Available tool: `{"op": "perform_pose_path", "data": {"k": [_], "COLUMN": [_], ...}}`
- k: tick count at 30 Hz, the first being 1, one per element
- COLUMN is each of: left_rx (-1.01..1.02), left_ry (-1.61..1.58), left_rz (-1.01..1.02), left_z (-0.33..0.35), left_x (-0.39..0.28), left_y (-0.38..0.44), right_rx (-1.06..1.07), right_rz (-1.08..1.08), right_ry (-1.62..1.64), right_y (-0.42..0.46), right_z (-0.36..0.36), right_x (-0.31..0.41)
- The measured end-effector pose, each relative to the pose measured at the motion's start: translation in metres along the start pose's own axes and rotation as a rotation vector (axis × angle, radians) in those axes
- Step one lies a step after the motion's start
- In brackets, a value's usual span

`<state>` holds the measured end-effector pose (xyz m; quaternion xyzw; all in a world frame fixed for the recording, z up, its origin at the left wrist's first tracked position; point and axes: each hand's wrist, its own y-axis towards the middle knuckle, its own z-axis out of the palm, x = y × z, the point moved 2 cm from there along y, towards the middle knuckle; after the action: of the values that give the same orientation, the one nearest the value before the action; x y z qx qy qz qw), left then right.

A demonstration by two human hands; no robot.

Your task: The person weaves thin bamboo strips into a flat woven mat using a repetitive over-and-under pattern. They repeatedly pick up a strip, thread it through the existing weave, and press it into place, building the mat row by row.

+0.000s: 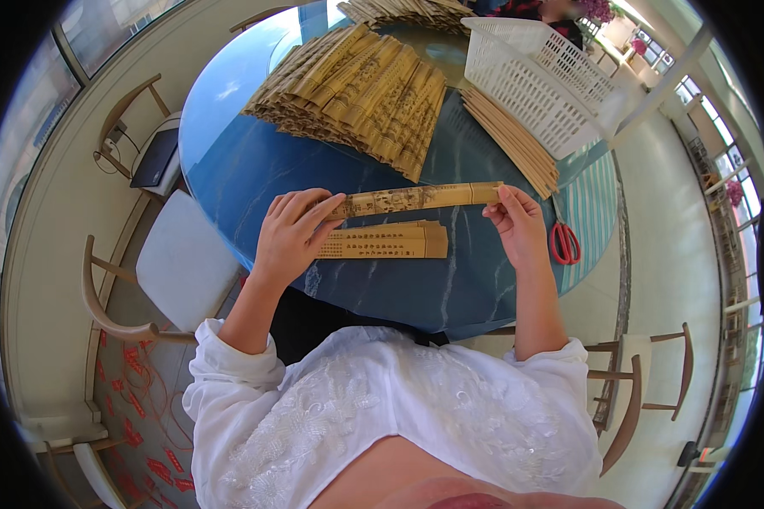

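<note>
A long, narrow yellow-brown printed strip [414,199], which looks like folded paper, spans level between my two hands above the table. My left hand [290,235] grips its left end, fingers over the top; that end is partly hidden. The right end is pinched between thumb and fingers of my right hand [521,223]. Just below it, a small stack of similar strips [395,243] bearing printed characters lies flat, its left part covered by my left hand. Beyond the held strip a large heap of printed strips [363,89] is fanned across the table.
The round table [395,292] has a blue marbled cover. Right of the heap lie thin wooden sticks [509,140] beside a white plastic basket [516,70]. Red-handled scissors [565,244] rest near my right wrist. Another person [566,28] is across the table. A chair [181,261] stands at left.
</note>
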<state>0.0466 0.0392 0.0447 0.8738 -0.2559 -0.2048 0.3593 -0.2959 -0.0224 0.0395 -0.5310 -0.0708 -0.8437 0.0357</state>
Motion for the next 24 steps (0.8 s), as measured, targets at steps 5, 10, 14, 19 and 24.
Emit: {"op": "perform_pose_path", "data": {"k": [5, 10, 14, 19, 24], "left_rx": [-0.159, -0.326, -0.279, -0.151, -0.07], "left_ry": [0.159, 0.443, 0.65, 0.812, 0.782], "left_rz": [0.172, 0.201, 0.144, 0.042, -0.024], "left_z": [-0.018, -0.023, -0.005, 0.037, 0.058], "left_x": [0.001, 0.017, 0.057, 0.085, 0.081], "left_y": [0.016, 0.062, 0.099, 0.119, 0.121], "right_rx": [-0.079, -0.098, -0.152, -0.149, -0.293], "right_rz": [0.095, -0.306, -0.596, -0.73, -0.802], "right_ry": [0.126, -0.321, -0.9, -1.075, -1.428], "right_y": [0.042, 0.074, 0.068, 0.065, 0.071], "right_z": [0.001, -0.018, -0.029, -0.031, -0.045], "right_x": [0.006, -0.018, -0.027, -0.016, -0.011]}}
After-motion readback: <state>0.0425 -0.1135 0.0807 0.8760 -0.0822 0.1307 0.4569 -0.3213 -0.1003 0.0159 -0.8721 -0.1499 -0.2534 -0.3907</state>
